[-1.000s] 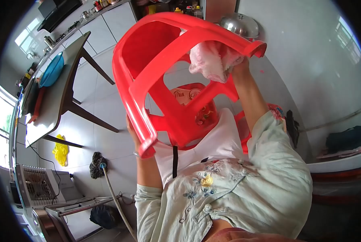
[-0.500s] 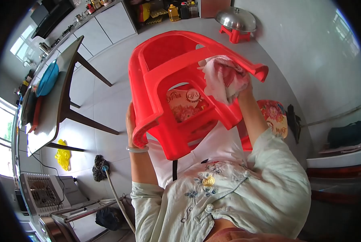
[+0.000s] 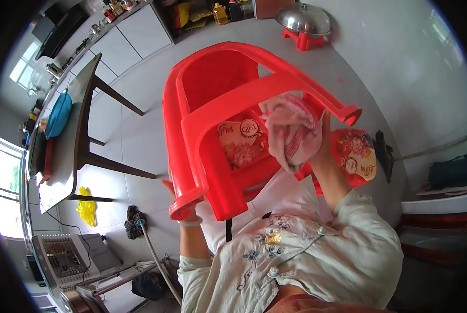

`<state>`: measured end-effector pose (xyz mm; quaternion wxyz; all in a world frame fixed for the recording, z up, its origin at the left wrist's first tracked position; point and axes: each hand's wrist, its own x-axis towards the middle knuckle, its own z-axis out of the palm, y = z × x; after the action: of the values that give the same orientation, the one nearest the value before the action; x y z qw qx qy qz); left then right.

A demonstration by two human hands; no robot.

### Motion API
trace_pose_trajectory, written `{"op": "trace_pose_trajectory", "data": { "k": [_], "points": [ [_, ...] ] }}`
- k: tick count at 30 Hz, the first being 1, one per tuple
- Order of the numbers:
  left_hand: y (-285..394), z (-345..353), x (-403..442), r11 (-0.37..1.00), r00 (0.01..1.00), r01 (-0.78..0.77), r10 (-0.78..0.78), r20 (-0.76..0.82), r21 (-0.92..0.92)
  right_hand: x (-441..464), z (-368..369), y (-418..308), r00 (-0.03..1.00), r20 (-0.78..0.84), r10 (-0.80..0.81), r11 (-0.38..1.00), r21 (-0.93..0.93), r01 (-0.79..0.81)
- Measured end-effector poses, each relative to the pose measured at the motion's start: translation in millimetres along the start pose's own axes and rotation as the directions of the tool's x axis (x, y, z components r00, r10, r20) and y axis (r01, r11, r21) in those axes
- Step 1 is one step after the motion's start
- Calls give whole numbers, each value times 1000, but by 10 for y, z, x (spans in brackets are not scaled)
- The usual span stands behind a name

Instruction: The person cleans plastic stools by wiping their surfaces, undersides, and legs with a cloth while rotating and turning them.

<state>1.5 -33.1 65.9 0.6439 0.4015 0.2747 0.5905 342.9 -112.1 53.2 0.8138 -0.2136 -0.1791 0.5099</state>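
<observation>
Red, glossy plastic: the chair (image 3: pixel 238 99) is held tilted over the person's lap, rounded edges outward. At its right side, the right hand (image 3: pixel 324 146) clutches a soft, crumpled cloth (image 3: pixel 293 138), lower than a second ago. The left hand's (image 3: pixel 169 189) grip, mostly hidden at left, I cannot tell. Smooth floor (image 3: pixel 139 141) stretches left to the table (image 3: pixel 64 161).

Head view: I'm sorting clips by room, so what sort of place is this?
Likely a home kitchen: there are pale cabinets, what looks like a dark range hood, and a domed metal lid.
</observation>
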Motion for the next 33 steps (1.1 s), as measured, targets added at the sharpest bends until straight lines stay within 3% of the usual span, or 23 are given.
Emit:
{"op": "trace_pose_trajectory", "data": {
  "k": [1, 2, 3, 5, 6, 8, 9, 10, 11, 12, 13, 14, 15, 17, 18, 19, 20, 21, 27, 29, 30, 33],
  "points": [
    [21, 13, -82, 989, 991, -78, 63, 121, 128, -74, 77, -14, 982, -31, 185, 979, 93, -181],
    [42, 21, -169, 955, 963, -167, 106, 247, 244, -86, -34, 26, 991, -23, 130, 992, 9, -129],
    [7, -36, -272, 955, 963, -164, 102, 249, 246, -114, -121, 73, 991, -27, 128, 992, 11, -128],
    [-171, -210, -403, 815, 963, -202, 64, 261, 543, -163, -191, 144, 960, -148, 238, 953, -156, -260],
    [-280, -277, -384, 815, 963, -200, 60, 263, 545, -135, -173, 184, 960, -151, 237, 954, -153, -260],
    [-403, -305, -353, 726, 985, -175, 125, 123, 665, 17, 34, 309, 935, -224, 275, 826, -443, -349],
    [-414, -247, -341, 726, 985, -174, 124, 122, 666, 136, -5, 423, 935, -224, 275, 826, -443, -350],
    [-323, -9, -275, 872, 985, 59, 28, -170, 486, 299, -120, 581, 971, -149, 187, 817, -526, -238],
    [-271, 135, -210, 945, 899, 239, -130, -418, 221, 460, -150, 689, 993, -65, 102, 793, -597, -120],
    [-267, 160, -163, 946, 899, 238, -129, -418, 221, 606, -64, 762, 993, -63, 101, 793, -597, -119],
    [-268, 179, -122, 947, 951, 150, -59, -302, 286, 759, 43, 846, 991, 93, -94, 577, -806, 131],
    [-272, 190, -98, 939, 984, 54, 8, -179, 339, 912, 120, 903, 928, 295, -228, 267, -898, 351],
    [-308, 148, -68, 939, 984, 54, 8, -179, 340, 1104, 88, 989, 928, 295, -228, 268, -897, 351],
    [-432, -2, 25, 816, 973, -224, 221, 72, 533, 1512, -141, 1249, 966, 259, 20, 69, -964, 258],
    [-460, -28, 41, 812, 972, -228, 225, 73, 537, 1642, -215, 1340, 965, 262, 18, 74, -963, 260],
    [-483, -48, 38, 815, 973, -212, 227, 39, 540, 1741, -252, 1416, 867, 480, -134, -324, -848, 419],
    [-504, -66, 34, 817, 973, -195, 229, 4, 543, 1814, -301, 1485, 693, 699, -176, -686, -592, 424],
    [-517, -93, 30, 813, 973, -196, 232, 4, 548, 1906, -304, 1556, 629, 755, -186, -764, -514, 390],
    [-537, 104, 9, 784, 970, -210, 240, 28, 583, 1991, -379, 1605, 898, 435, 75, -610, -692, 386],
    [-621, -34, 36, 668, 952, -242, 305, 38, 703, 1833, -453, 1549, 946, 278, 169, -623, -713, 321],
    [-646, -37, -3, 710, 958, -191, 285, -29, 678, 1720, -497, 1501, 957, 201, 209, -631, -720, 289],
    [-583, -11, 8, 665, 954, -228, 298, 26, 711, 1378, -667, 1340, 962, 115, 248, -643, -723, 252]
  ]
}}
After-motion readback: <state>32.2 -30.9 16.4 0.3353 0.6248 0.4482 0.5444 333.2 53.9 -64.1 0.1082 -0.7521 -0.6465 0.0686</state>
